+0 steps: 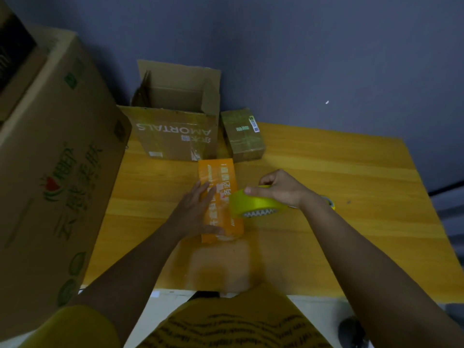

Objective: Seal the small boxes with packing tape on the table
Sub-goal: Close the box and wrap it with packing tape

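The step in hand looks like laying tape over the orange box (221, 199), and it will go best if the box is kept from sliding while the roll is drawn along its length with the strip kept taut and centred over the seam, then pressed flat before cutting. The left hand (194, 209) lies on top of the box with fingers straight and spread, pressing it down on the worktop (326, 172). The right hand (278, 188) grips the yellow tape roll (256, 203), fingers curled over its top and thumb on the near side, holding it just at the box's right edge. In the dim light I cannot tell whether a free end of tape is already stuck to the box. The box lies lengthwise away from the person, near the middle of the worktop. Behind it stand an open carton (175, 129) and a small brown box (242, 134) that appears already wrapped in tape.
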`<action>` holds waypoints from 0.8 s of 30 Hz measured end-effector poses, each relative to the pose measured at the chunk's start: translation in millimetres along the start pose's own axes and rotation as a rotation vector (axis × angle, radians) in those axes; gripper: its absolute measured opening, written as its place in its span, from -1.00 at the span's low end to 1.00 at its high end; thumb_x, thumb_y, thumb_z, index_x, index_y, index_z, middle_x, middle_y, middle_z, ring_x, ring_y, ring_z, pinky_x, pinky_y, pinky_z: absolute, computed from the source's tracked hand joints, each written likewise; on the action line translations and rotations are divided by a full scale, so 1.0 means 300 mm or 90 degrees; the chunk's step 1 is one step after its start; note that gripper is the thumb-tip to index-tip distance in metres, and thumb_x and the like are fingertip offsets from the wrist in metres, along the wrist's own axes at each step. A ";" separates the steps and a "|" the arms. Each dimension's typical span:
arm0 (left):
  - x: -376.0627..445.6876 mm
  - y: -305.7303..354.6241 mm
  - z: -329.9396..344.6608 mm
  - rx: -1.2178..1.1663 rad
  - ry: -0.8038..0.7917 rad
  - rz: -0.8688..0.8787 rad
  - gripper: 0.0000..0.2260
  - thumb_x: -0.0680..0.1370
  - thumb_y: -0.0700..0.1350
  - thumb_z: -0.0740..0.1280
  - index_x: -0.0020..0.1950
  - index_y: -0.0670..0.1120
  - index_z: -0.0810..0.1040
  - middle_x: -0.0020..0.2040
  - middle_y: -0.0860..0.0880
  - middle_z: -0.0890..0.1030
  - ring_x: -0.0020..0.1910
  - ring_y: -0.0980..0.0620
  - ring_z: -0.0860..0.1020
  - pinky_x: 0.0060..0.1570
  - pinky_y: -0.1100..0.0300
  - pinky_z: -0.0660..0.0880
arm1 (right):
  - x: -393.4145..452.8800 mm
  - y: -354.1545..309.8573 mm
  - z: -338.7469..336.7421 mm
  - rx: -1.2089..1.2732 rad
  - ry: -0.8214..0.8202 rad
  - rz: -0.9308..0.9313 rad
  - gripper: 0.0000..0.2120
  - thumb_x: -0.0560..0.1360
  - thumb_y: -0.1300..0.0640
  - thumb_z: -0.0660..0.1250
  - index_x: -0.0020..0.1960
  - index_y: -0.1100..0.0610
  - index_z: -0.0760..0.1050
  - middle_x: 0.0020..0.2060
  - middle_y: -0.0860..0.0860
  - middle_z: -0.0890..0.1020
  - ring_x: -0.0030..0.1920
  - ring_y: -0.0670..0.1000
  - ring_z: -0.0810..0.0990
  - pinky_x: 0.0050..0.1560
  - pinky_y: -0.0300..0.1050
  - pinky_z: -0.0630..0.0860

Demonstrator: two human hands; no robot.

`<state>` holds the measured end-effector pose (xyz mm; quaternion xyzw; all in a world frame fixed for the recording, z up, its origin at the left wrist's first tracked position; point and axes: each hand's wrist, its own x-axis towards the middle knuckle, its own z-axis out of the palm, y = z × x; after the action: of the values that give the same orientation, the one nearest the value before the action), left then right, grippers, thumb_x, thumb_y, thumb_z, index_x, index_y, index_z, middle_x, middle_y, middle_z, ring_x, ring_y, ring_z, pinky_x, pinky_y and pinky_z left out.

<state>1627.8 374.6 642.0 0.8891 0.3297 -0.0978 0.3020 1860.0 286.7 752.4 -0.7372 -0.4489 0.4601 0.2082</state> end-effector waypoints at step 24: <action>-0.003 0.029 -0.004 -0.018 -0.048 -0.091 0.11 0.29 0.44 0.35 0.53 0.13 -0.32 0.53 0.12 -0.37 0.53 -0.04 -0.30 0.49 -0.16 -0.17 | 0.130 0.214 0.081 -0.534 0.027 0.193 -0.33 0.40 -0.40 0.26 0.23 0.12 0.49 0.19 0.07 0.55 0.21 0.10 0.54 0.14 -0.03 0.45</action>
<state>1632.7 369.8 647.4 0.8546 0.3823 -0.1480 0.3186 1875.9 284.7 674.9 -0.8245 -0.4794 0.2482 -0.1696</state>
